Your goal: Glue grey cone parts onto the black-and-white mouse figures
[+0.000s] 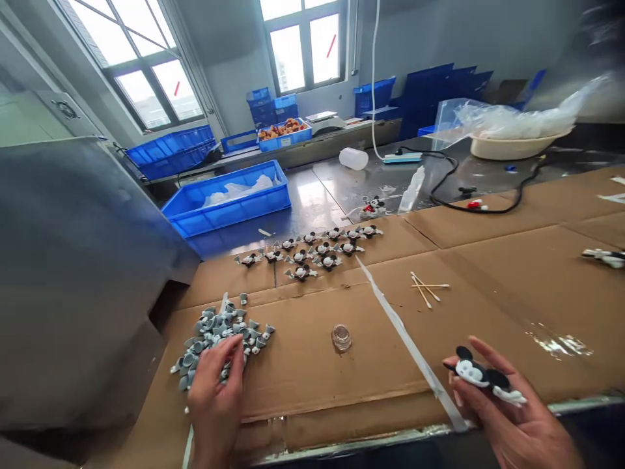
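In my right hand [517, 404] is a black-and-white cartoon mouse figure [472, 372], gripped between thumb and fingers, with its white face upward and a white arm part at its right end. My left hand [219, 378] reaches into the near edge of a pile of small grey cone-shaped parts with white bits [208, 332]. Its thumb and forefinger are pinched together, and whatever is between them is hidden. Beyond the pile, several assembled mouse figures [301, 272] with grey cones lie in loose rows on the cardboard [303, 358].
A small clear round dish [342, 338] sits mid-cardboard, and several cotton swabs [424, 286] lie crossed to its right. A blue bin [229, 208] stands behind at left. At the back are a white bottle [353, 159], a black cable [442, 189] and a beige basin [517, 147].
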`<state>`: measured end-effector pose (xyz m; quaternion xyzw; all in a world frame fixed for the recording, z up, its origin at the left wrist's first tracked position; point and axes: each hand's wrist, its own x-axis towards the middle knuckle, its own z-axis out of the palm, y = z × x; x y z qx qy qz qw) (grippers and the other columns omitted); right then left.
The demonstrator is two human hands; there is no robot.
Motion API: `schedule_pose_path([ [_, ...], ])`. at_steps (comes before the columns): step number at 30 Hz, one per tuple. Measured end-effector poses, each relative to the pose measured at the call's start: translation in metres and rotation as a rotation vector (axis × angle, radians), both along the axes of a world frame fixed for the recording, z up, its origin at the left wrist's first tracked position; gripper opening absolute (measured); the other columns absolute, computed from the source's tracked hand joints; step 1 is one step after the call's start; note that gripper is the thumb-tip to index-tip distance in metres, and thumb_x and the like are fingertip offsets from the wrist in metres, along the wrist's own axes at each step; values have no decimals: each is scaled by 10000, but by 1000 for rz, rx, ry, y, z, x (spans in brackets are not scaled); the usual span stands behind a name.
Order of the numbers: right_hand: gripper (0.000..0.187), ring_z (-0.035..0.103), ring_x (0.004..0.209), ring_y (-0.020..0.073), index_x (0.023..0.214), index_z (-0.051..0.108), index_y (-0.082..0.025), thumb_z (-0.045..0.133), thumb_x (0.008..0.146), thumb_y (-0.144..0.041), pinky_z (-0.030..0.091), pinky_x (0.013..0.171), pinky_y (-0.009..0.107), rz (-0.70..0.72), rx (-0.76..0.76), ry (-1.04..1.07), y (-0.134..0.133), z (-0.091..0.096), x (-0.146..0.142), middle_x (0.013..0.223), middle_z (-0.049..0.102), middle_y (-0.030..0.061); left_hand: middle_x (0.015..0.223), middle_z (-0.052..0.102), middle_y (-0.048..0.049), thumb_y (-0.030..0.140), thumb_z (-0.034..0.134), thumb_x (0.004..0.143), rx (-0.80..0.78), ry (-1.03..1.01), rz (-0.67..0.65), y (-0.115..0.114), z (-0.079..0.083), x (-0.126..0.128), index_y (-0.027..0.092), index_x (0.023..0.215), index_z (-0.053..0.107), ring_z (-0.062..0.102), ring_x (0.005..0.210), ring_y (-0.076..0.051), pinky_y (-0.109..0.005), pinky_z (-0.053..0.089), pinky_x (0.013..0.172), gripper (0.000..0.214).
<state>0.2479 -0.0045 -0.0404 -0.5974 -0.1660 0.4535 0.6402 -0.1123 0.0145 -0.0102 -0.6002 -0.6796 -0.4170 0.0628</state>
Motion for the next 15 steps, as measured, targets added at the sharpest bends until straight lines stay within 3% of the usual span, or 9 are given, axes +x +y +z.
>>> schedule_pose_path([
  [4, 967, 734, 650, 159, 1263, 679, -345, 1002, 360, -473, 617, 649, 147, 4, 36, -10, 11, 2, -2, 949, 806, 45, 1013, 772, -80, 322, 551, 966, -141, 133, 42, 53, 17, -32, 224, 1033, 741, 660, 986, -279, -421, 550, 857, 224],
  [7, 1011, 757, 664, 178, 1197, 708, -326, 1022, 241, -425, 619, 695, 154, 3, -9, 75, 15, 13, -4, 874, 813, 57, 1078, 747, -87, 280, 603, 963, -311, 248, 62, 90, 23, -42, 195, 1091, 724, 646, 1059, -270, -475, 514, 945, 196],
  [10, 900, 756, 636, 172, 1056, 748, -288, 1034, 207, -376, 615, 686, 140, -1, -14, 135, 16, 21, -4, 818, 810, 61, 1108, 721, -78, 340, 648, 955, -471, 324, 52, 115, 23, -46, 189, 1122, 702, 652, 1084, -256, -495, 503, 972, 231],
  [13, 691, 763, 653, 161, 950, 762, -275, 1044, 323, -346, 618, 700, 155, 66, 49, 137, 14, 22, -1, 807, 805, 33, 978, 735, -60, 321, 671, 930, -574, 334, 27, 130, 21, -47, 184, 993, 721, 676, 983, -243, -475, 512, 931, 160],
  [15, 574, 779, 771, 164, 990, 768, -276, 1025, 482, -343, 611, 802, 183, 156, 128, 111, 12, 19, 1, 872, 807, 26, 829, 731, -58, 254, 659, 886, -584, 302, 8, 136, 18, -49, 183, 881, 731, 685, 835, -261, -461, 522, 834, 101],
])
